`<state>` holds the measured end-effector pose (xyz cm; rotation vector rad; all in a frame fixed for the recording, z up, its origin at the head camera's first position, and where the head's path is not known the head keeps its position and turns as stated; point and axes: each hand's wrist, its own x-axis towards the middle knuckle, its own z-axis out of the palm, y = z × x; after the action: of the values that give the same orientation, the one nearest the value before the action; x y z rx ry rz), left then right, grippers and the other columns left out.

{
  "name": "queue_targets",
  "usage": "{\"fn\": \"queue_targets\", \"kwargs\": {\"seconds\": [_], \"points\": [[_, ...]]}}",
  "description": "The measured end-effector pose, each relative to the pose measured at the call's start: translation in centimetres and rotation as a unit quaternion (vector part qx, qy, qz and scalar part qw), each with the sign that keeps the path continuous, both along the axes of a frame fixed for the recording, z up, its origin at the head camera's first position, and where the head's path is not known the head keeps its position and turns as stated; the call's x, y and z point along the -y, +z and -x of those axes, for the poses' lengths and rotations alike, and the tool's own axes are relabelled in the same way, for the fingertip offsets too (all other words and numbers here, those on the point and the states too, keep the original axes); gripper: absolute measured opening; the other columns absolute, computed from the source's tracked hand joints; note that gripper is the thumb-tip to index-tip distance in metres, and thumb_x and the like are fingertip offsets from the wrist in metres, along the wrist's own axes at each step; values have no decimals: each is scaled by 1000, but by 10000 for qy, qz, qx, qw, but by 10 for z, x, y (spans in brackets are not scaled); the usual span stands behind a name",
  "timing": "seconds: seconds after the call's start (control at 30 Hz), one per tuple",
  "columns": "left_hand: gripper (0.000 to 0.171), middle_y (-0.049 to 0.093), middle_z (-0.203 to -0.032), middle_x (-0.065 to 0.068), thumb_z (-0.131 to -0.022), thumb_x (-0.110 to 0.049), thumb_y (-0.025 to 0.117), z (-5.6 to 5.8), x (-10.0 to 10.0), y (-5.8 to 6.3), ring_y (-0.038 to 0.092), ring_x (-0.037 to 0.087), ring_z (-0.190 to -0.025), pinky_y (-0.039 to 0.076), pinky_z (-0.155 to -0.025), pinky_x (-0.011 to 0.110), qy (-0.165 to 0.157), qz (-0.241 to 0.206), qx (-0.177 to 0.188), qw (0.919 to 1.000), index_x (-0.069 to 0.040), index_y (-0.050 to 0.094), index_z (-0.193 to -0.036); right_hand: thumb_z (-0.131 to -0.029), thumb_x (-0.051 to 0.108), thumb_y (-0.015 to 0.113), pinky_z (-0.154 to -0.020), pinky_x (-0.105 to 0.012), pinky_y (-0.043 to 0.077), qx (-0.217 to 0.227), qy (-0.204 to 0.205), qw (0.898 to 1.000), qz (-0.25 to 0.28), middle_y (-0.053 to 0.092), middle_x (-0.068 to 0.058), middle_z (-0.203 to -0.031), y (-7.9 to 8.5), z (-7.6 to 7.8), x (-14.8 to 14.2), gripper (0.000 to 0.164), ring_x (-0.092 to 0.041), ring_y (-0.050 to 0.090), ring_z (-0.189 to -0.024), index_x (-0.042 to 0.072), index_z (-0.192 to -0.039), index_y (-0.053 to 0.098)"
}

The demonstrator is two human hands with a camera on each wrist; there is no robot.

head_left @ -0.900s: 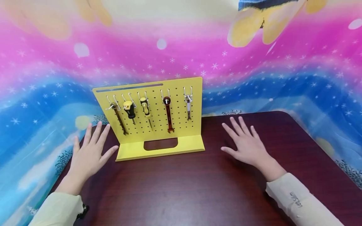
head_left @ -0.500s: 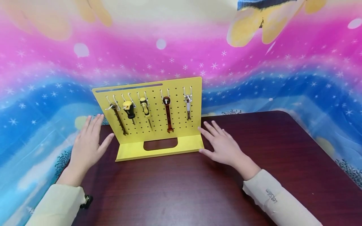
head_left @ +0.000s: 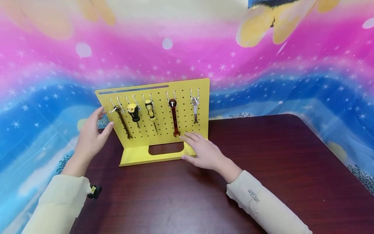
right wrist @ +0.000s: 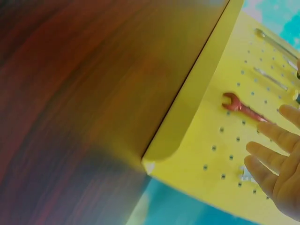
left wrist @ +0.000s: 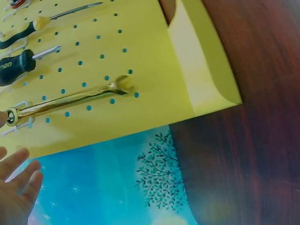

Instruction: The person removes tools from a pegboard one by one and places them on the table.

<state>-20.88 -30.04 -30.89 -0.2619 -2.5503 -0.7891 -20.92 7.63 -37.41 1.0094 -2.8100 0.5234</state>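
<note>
A yellow pegboard [head_left: 137, 156] stands on the table with tools hanging from its white hooks. From left to right these are a dark wrench [head_left: 124, 125], a stubby screwdriver [head_left: 134, 113], a slim screwdriver [head_left: 150, 111], a reddish wrench [head_left: 174, 117] and a small silver wrench [head_left: 195, 112]. My left hand [head_left: 90, 138] is at the board's upper left edge, thumb and fingers spread apart, holding nothing. In the left wrist view its fingers are close to the wrench's ring end [left wrist: 13, 115]. My right hand [head_left: 205, 152] reaches over the board's right base, fingers extended, below the reddish wrench.
A dark reddish-brown table [head_left: 263, 146] lies under the board. Behind and beside it hangs a pink and blue cloth [head_left: 248, 74] with snowflakes. The board's base has a rounded cutout [head_left: 166, 148] at its middle.
My right hand has moved left from the table's right side to the front of the board. My left hand has risen towards the board's left edge, its fingers bending inward. The tools stay hung.
</note>
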Motion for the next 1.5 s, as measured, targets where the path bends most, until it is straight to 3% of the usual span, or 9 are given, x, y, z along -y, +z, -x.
{"fn": "queue_targets", "kwargs": {"seconds": [0.13, 0.37, 0.53, 0.63, 0.73, 0.83, 1.07, 1.27, 1.5], "points": [[62, 51, -143, 23, -102, -25, 56, 5, -3, 6, 49, 42, -129, 49, -90, 59, -48, -272, 108, 9996, -8, 30, -155, -94, 46, 63, -106, -53, 47, 259, 175, 9993, 223, 44, -7, -155, 0, 2, 15, 69, -30, 40, -144, 21, -153, 39], [59, 56, -138, 21, -102, -26, 56, 13, -6, 11, 56, 40, -123, 49, -97, 57, -130, -625, 369, 9973, -10, 34, -153, -96, 47, 61, -117, -49, 35, 836, 336, 9943, 568, 42, -3, -157, 0, 8, 43, 69, -27, 37, -146, 19, -154, 37], [55, 60, -134, 20, -102, -27, 57, 19, -8, 11, 60, 36, -118, 49, -86, 13, -162, -681, 512, 9962, -8, 39, -150, -97, 47, 59, -120, -47, 31, 929, 450, 9933, 516, 42, -2, -157, -1, 13, 66, 68, -26, 36, -147, 19, -154, 37], [53, 60, -133, 18, -102, -26, 56, 22, -9, 10, 64, 20, -110, 42, -76, 1, -165, -804, 619, 9947, -7, 40, -148, -97, 45, 60, -121, -45, 30, 987, 542, 9920, 576, 42, -3, -157, -2, 16, 78, 68, -25, 36, -147, 17, -154, 37], [49, 61, -131, 17, -102, -25, 56, 22, -9, 10, 60, -3, -98, 45, -75, 3, -166, -965, 681, 9929, -7, 41, -145, -97, 44, 60, -121, -42, 31, 1088, 611, 9897, 703, 42, -2, -157, -3, 19, 88, 67, -22, 37, -147, 17, -154, 38], [48, 61, -128, 16, -102, -26, 56, 23, -10, 9, 53, -15, -93, 45, -77, 3, -163, -1051, 693, 9919, -5, 41, -142, -98, 41, 61, -121, -38, 31, 1228, 717, 9856, 911, 42, -3, -157, -5, 22, 98, 66, -21, 37, -147, 15, -154, 38], [50, 60, -128, 16, -101, -27, 56, 25, -9, 6, 61, 4, -102, 47, -80, 5, -134, -1191, 849, 9892, -7, 40, -144, -99, 38, 61, -120, -35, 32, 1746, 790, 9721, 1353, 39, -2, -159, -10, 27, 109, 64, -19, 37, -147, 15, -154, 37], [53, 61, -125, 17, -101, -24, 56, 28, -7, 4, 61, -5, -94, 49, -84, 8, -267, -1423, 908, 9853, -4, 36, -146, -99, 35, 61, -115, -40, 40, 2154, 763, 9574, 1763, 45, -5, -155, -13, 30, 112, 63, -28, 47, -140, 15, -154, 38], [51, 71, -94, -14, -101, -16, 57, 30, -9, 2, 70, -1, -83, 50, -84, 7, -585, -1974, 915, 9743, -3, 32, -143, -98, 30, 64, -110, -42, 44, 2395, 771, 9423, 2208, 52, -10, -148, -20, 35, 120, 62, -32, 52, -132, 13, -152, 40]]}}
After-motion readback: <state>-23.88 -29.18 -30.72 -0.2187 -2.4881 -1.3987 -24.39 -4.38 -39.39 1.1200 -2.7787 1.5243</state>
